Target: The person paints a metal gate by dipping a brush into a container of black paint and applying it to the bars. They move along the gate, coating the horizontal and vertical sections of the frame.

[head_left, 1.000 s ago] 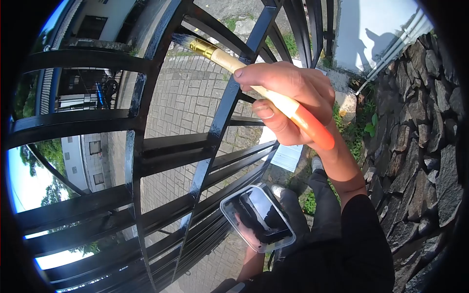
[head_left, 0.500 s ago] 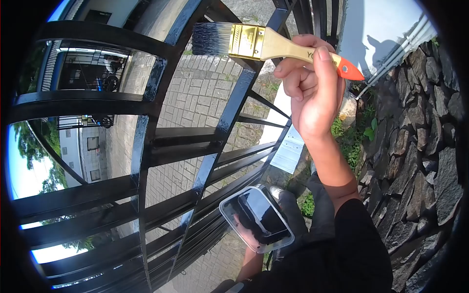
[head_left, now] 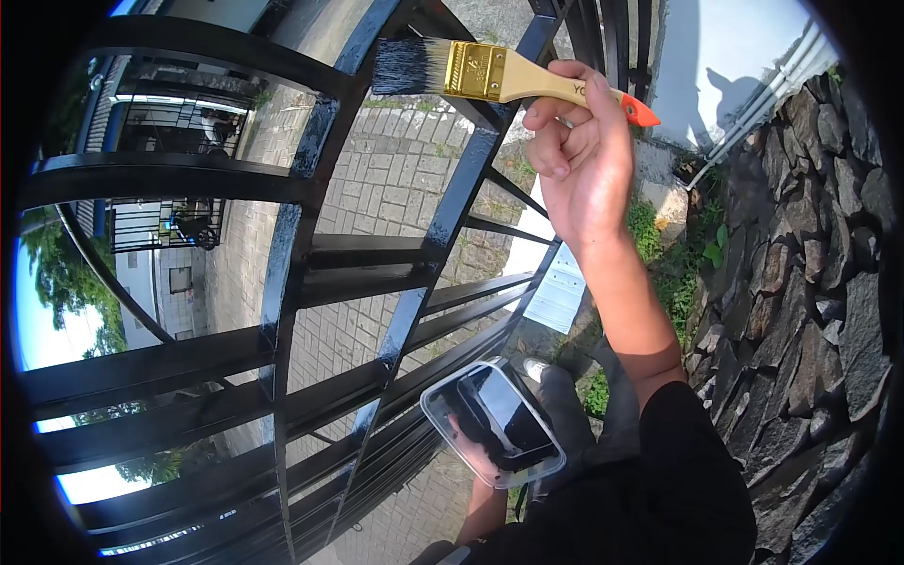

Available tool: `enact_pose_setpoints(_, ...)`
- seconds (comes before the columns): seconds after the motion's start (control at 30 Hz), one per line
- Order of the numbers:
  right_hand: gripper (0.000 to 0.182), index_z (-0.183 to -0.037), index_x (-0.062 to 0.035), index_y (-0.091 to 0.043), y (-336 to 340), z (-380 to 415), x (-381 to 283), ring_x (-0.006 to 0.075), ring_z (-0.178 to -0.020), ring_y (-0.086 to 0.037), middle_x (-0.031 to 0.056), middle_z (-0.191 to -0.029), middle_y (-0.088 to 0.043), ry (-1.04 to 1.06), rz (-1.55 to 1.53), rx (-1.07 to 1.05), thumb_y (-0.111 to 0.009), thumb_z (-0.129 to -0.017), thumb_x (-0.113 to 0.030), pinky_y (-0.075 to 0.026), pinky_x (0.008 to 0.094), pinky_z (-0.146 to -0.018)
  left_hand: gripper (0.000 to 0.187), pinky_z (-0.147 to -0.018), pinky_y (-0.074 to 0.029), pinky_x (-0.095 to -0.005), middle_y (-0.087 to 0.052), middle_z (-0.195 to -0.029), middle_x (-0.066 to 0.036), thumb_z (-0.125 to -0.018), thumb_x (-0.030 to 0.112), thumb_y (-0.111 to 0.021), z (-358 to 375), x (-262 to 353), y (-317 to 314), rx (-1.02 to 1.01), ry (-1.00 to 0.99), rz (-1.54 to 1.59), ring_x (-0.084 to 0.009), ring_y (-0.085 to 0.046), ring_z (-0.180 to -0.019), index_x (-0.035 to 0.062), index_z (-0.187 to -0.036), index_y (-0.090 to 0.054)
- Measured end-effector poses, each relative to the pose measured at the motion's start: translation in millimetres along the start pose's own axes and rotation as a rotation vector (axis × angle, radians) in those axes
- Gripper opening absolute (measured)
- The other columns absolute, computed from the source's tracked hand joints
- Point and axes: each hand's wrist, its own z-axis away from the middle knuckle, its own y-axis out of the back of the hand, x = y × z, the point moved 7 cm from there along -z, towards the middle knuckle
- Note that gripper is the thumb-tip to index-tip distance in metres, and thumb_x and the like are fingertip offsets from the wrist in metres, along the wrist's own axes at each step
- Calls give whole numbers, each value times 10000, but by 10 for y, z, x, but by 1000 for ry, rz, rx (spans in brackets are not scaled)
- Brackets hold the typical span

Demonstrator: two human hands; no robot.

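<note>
My right hand [head_left: 589,155] is closed round the wooden handle of a paintbrush [head_left: 537,80]. The brush has a gold ferrule, an orange handle tip and bristles dark with paint. Its bristle end is at a bar of the black metal gate [head_left: 315,141]; whether it touches is hard to tell. Low in view, my left hand [head_left: 478,454] supports a clear plastic container [head_left: 556,463] from beneath, its fingers partly seen through the plastic. Black paint [head_left: 513,414] with a glossy surface lies inside the container.
A rough stone wall [head_left: 782,311] rises on the right, beside white pipes [head_left: 753,118]. A white sheet [head_left: 556,292] lies on the ground near the gate's foot. Brick paving [head_left: 363,179] and a building [head_left: 179,282] show through the bars. Green plants [head_left: 654,245] grow by the wall.
My right hand has shifted slightly left with the paintbrush, which sits a little higher. My left hand and the container stay almost where they were.
</note>
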Motion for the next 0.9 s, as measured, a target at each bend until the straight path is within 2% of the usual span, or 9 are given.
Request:
enact_pose_setpoints(0.17,396,-1122,-9,-521,50,-86,177,58,-459,-317,141,-796,-623,-40,-82,-91,-431,-957,-357,-256,219,-443,320,-773,-492,-242,-574,-1018,-45,-1005,238,-390,59,34,-191,22,92,139,-134,-565,-862,12,-1209,-487)
enact_pose_setpoints(0.27,393,-1124,-16,-522,57,-111,253,54,-462,-318,140,-805,-625,-48,-88,-128,-428,-961,-361,-256,217,-446,348,-772,-492,-254,-578,-1011,-35,-1018,289,-355,68,104,-66,110,-22,-13,-140,-569,-858,28,-1190,-508)
enact_pose_setpoints(0.37,388,-1122,-20,-526,93,-139,258,51,-463,-320,140,-809,-628,-24,-43,-123,-428,-962,-359,-258,216,-446,308,-761,-496,-255,-564,-1027,-31,-1011,240,-359,57,7,-170,-102,155,184,-136,-568,-860,44,-1216,-480)
enact_pose_setpoints(0.47,373,-1138,-34,-509,109,-154,219,55,-459,-317,103,-800,-629,-5,3,-124,-392,-978,-350,-252,217,-456,316,-734,-503,-253,-573,-980,-25,-1007,275,-368,-15,-32,118,39,54,33,-134,-576,-819,48,-1179,-505)
enact_pose_setpoints(0.57,374,-1141,-35,-510,146,-160,201,55,-459,-316,102,-802,-629,3,8,-108,-391,-978,-350,-252,216,-457,570,-917,-455,-501,-594,-1164,-135,-970,492,-339,-46,-39,196,51,69,29,-339,-579,-1019,30,-1258,-506)
enact_pose_setpoints(0.67,393,-1134,-22,-526,140,-150,145,52,-464,-318,137,-820,-630,19,-18,-92,-424,-963,-360,-258,212,-448,443,-703,-507,-259,-596,-881,-36,-1011,400,-324,49,-15,-173,-122,196,207,-142,-599,-792,37,-1076,-570)
enact_pose_setpoints(0.77,401,-1145,-22,-517,96,-151,119,53,-469,-318,132,-828,-630,25,-37,-106,-419,-965,-367,-257,213,-450,451,-690,-509,-249,-617,-925,-42,-1004,417,-337,134,180,-405,42,91,184,-143,-607,-785,39,-1106,-562)
enact_pose_setpoints(0.83,406,-1152,-23,-511,79,-163,135,53,-471,-319,129,-831,-630,26,-43,-118,-415,-966,-371,-256,213,-452,447,-716,-511,-257,-617,-959,-45,-1001,414,-349,105,152,-483,-207,197,322,-150,-611,-820,38,-1131,-553)
enact_pose_setpoints(0.9,415,-1162,-24,-501,75,-194,189,54,-473,-317,126,-836,-629,13,-8,-152,-406,-970,-380,-256,213,-454,444,-718,-511,-255,-616,-957,-45,-1000,413,-352,102,108,-422,-176,189,349,-149,-612,-823,40,-1136,-551)
